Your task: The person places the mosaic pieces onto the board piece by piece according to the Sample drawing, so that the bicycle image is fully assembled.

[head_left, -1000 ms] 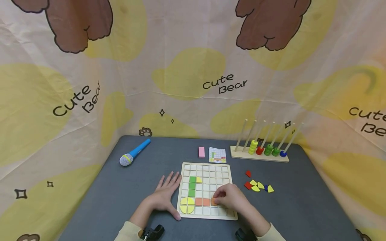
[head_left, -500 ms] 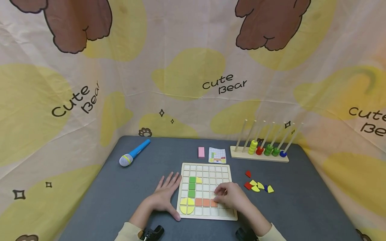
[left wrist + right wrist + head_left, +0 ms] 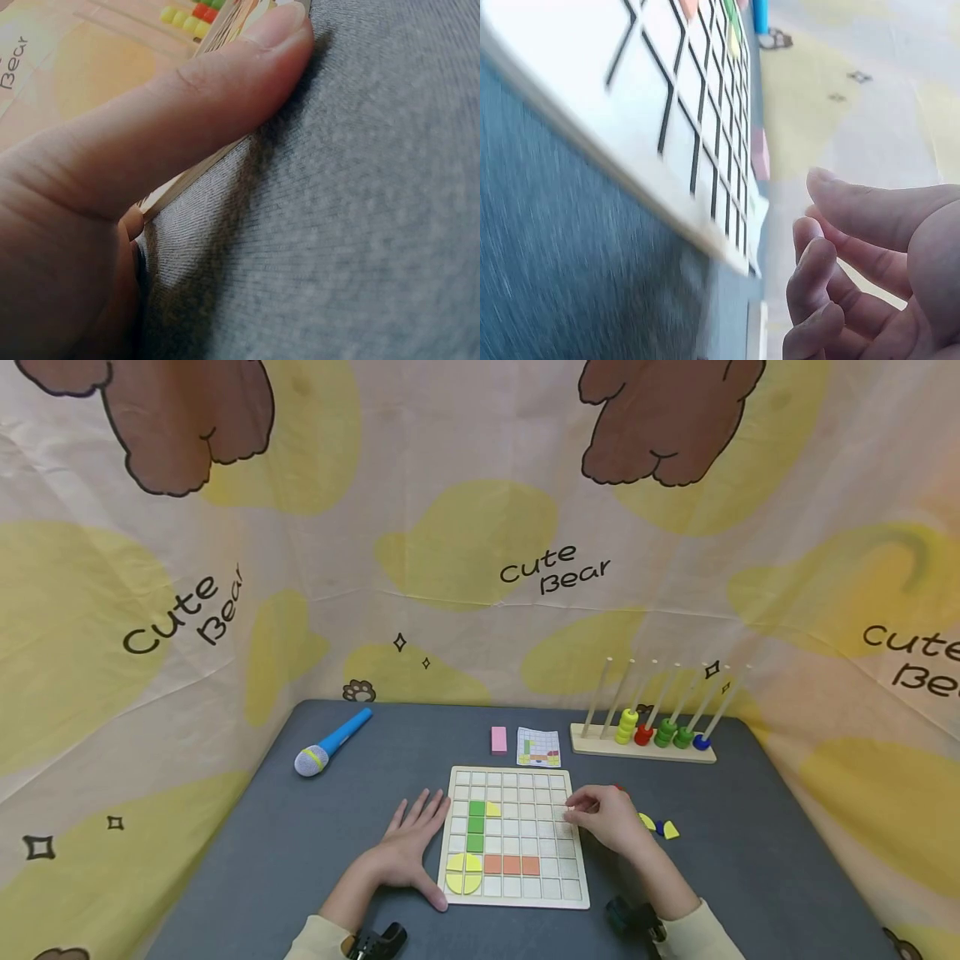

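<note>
A wooden grid board lies on the grey table. On it sit a green column, a yellow quarter piece, a yellow circle and three orange squares. My left hand lies flat beside the board's left edge, its thumb along the board's side. My right hand hovers over the board's right edge with loosely curled fingers and nothing in them. Loose yellow and blue pieces lie just right of that hand, partly hidden by it.
A blue toy microphone lies at the back left. A pink block and a pattern card sit behind the board. A wooden rod rack with coloured rings stands at the back right. Cloth walls enclose the table.
My right hand let go of the third orange square on the bottom rows and moved up and right to the board's right edge. The left hand stayed put.
</note>
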A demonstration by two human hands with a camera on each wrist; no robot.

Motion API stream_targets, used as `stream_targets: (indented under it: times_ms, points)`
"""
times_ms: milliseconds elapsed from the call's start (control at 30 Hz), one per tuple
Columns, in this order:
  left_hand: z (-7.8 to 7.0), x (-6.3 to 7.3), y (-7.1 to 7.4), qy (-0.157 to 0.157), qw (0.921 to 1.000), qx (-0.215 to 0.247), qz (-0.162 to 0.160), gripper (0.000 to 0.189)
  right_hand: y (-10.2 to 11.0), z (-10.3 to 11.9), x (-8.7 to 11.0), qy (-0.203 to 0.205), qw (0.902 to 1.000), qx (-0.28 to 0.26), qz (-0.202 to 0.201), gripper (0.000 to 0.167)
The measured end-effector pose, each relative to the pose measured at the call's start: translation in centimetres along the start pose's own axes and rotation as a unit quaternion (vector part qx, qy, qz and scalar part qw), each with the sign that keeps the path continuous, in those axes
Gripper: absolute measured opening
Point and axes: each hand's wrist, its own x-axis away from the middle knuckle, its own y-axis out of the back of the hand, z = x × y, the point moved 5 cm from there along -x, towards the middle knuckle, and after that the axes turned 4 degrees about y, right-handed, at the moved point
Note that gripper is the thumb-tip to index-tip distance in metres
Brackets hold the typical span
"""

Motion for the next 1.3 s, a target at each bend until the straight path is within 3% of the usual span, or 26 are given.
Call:
stream_targets:
  times_ms: [267,600,800,1100,1300]
  points:
    - [-0.1,0.1,0.0,-0.003,1.0000,0.002,-0.003,0.152,2.2,-2.4,-1.1,-0.013,0.9997,0.013,-0.013,0.019]
    - [-0.1,0.1,0.0,-0.002,1.0000,0.008,-0.002,0.151,4.4,-5.0,-2.4,-0.008,0.9999,0.010,0.007,0.026]
    - [-0.1,0.2,0.1,-0.007,0.9999,0.007,-0.003,0.151,5.1,-6.1,-2.8,-0.006,0.9996,0.026,-0.002,0.025]
    - [0.0,0.1,0.0,-0.007,1.0000,0.004,-0.001,0.151,5.0,-8.0,-3.6,-0.060,0.9961,0.065,0.005,0.034]
    - [-0.1,0.2,0.0,-0.009,0.9999,0.006,-0.001,0.151,4.8,-8.3,-3.8,-0.065,0.9948,0.079,0.005,0.034]
